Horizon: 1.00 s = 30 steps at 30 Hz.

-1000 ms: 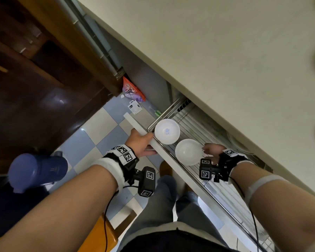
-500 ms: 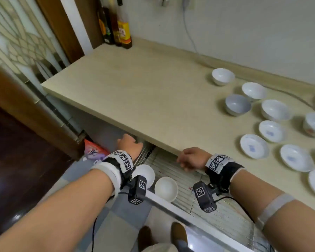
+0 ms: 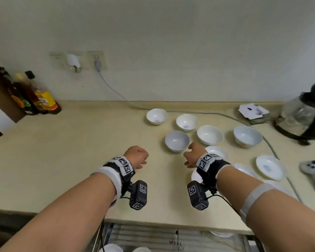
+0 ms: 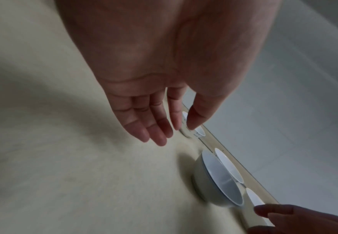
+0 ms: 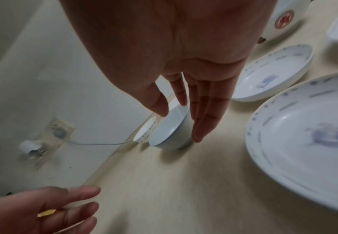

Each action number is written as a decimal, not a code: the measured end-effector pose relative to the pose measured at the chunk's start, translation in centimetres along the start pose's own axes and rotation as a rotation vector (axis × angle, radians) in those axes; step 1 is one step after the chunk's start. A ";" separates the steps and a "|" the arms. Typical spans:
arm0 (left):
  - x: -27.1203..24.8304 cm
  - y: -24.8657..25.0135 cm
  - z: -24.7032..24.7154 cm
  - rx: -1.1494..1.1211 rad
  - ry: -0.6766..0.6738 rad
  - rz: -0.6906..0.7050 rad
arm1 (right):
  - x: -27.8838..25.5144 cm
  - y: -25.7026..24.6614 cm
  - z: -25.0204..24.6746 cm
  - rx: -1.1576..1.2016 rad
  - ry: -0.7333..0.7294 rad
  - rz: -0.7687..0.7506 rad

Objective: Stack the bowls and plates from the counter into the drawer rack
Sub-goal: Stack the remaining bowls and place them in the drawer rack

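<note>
The head view looks forward and down from above the counter [image 3: 65, 153] toward the far wall, taking in both forearms and the drawer rack [image 3: 153, 237] at the near edge. The 2 wrist views sit close under each palm, low over the counter, looking along the fingers to the far side. Both wrist views and the head view share the pale blue bowl [image 3: 176, 140] [image 4: 218, 182] [image 5: 170, 129], and each wrist view catches the other hand's fingertips

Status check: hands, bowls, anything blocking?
Left hand and right hand open, empty, above counter. Nearest bowl untouched, just ahead. Nothing in the way.
</note>
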State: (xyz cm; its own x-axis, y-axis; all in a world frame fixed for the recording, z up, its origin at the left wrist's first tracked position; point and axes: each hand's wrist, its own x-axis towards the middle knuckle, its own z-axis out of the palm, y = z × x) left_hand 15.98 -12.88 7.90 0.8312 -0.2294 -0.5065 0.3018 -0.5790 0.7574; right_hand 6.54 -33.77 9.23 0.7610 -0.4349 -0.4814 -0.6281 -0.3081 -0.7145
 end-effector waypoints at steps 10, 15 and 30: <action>12.9 5.3 1.2 -0.217 0.000 -0.053 | 11.7 1.6 1.3 0.109 0.041 0.135; 18.1 8.2 0.6 -0.345 -0.002 -0.079 | 8.9 -1.4 -0.5 0.328 0.102 0.084; 19.0 13.1 2.9 -0.517 -0.067 0.127 | 10.4 -0.1 -10.9 0.478 0.465 0.233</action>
State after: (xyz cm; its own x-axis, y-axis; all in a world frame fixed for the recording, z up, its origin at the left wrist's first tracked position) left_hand 34.42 -27.09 7.02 0.8495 -0.3322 -0.4098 0.4053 -0.0863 0.9101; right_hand 12.77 -47.48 9.85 0.4001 -0.7936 -0.4584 -0.5448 0.1962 -0.8153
